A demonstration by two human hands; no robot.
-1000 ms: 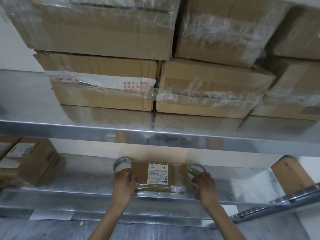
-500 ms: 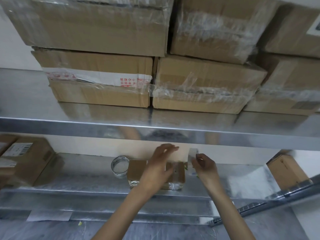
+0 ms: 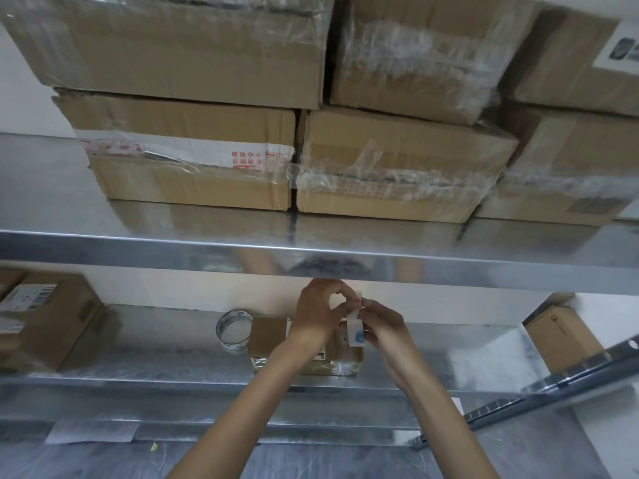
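A small cardboard parcel [image 3: 268, 337] wrapped in clear tape lies on the lower metal shelf [image 3: 155, 364], partly hidden by my arms. Above it my right hand [image 3: 382, 328] grips a roll of clear tape [image 3: 355, 331] held on edge. My left hand [image 3: 320, 311] pinches the top of that roll with fingertips and thumb. A second tape roll [image 3: 234, 329] stands on the shelf just left of the parcel, untouched.
The upper shelf [image 3: 311, 250] carries stacked large cardboard boxes [image 3: 193, 157] wrapped in plastic film. A labelled box [image 3: 41, 316] sits at the left of the lower shelf, another brown box [image 3: 562, 335] at the right. A metal rail [image 3: 553, 385] slants at lower right.
Both hands left the parcel's sides. The right hand lifted the right-hand tape roll off the shelf, and the left hand crossed over to pinch it.
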